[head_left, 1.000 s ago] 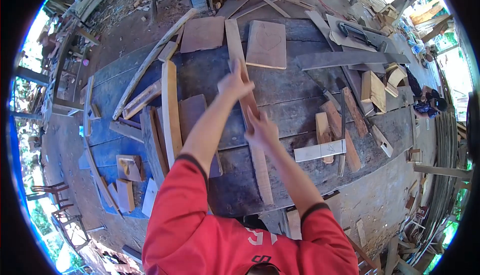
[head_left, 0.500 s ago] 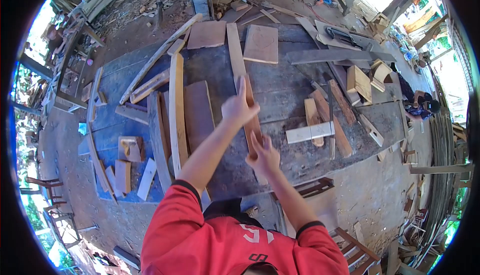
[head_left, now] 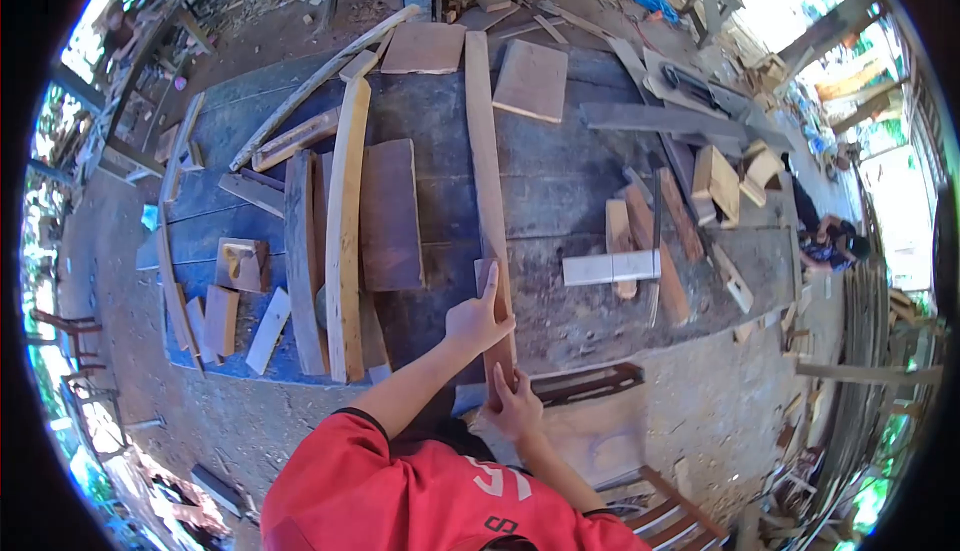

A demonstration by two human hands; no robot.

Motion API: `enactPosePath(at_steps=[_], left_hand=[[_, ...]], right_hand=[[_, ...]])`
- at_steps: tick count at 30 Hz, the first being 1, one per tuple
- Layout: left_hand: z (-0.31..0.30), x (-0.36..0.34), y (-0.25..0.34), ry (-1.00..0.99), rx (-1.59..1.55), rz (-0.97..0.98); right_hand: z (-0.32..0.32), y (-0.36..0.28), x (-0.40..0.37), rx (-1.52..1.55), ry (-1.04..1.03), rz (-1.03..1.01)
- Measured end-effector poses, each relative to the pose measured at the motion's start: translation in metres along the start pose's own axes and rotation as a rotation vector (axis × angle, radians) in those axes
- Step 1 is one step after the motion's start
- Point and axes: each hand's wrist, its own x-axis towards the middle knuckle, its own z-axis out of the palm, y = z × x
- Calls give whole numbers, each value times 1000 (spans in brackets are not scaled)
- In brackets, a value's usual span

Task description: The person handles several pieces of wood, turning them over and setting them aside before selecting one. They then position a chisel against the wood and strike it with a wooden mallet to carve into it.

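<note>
At the near edge of the desk (head_left: 545, 201), with left hand (head_left: 474, 325) and right hand (head_left: 518, 412) gripping the block (head_left: 501, 355), press evenly along the strip (head_left: 483, 141).

Two hands (head_left: 478, 327) on one wooden tool (head_left: 503, 343), two squarish far boards (head_left: 530, 81), one background person (head_left: 830, 244)

A pale wooden strip (head_left: 482, 141) lies on the table (head_left: 440, 201), a reddish-brown block (head_left: 503, 349) over its near end.

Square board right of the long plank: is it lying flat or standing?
Flat: the square board shows its broad face up, thin edge nearest.
</note>
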Motion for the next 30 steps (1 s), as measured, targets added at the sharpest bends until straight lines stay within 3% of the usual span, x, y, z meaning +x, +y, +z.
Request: enactPosePath(at_steps=[6, 11, 14, 16, 20, 24, 30], left_hand=[[-57, 145, -11, -2, -59, -17], [-134, 322, -36, 151, -12, -9], [-207, 379, -23, 296, 82, -24], [-245, 378, -6, 313, 89, 16], [-247, 334, 8, 348, 90, 73], [-170, 249, 0, 254, 18, 32], [-42, 68, 3, 38, -14, -7]], right_hand=[[-9, 12, 153, 17, 102, -10], [-35, 12, 351, -83, 139, -59], [-62, -3, 435, -136, 252, -114], [-82, -20, 447, -116, 331, -135], [-93, -28, 405, -103, 402, -157], [-60, -14, 294, -28, 273, -99], [-11, -2, 72, 33, 118, 14]])
